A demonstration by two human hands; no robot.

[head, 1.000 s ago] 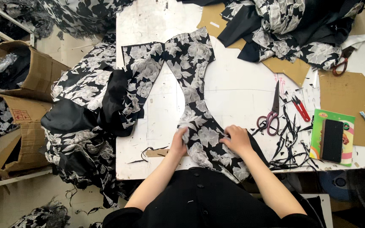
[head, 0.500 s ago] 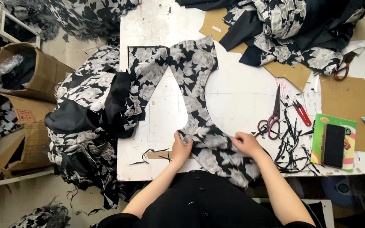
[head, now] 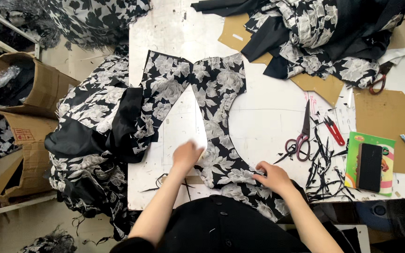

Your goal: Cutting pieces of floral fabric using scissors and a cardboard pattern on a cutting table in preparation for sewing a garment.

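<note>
Head view shows me a cut floral panel lying flat on the white table, a curved black piece printed with pale grey flowers, forked at the top and sweeping down in an arc toward the near edge. My left hand rests on the panel's inner edge, fingers loosely spread and flat, though it is blurred and I cannot tell whether it pinches the cloth. My right hand presses open-palmed on the lower end of the arc, fingers bent, pinning it rather than gripping.

As I judge it, the cutting is done: the edges look clean, and thin black trimmings lie scattered near the pink-handled scissors and the small red snips, both lying untouched. What seems left is smoothing the piece and laying it true; the bottom end is still rumpled and hangs over the table's rim.

Cloth looks thin, limp and matte. More of the same fabric is heaped at the far right and draped off the left side. Stiff brown cardboard templates lie flat nearby, and a dark phone sits on a green card. Open cardboard boxes stand on the left.
</note>
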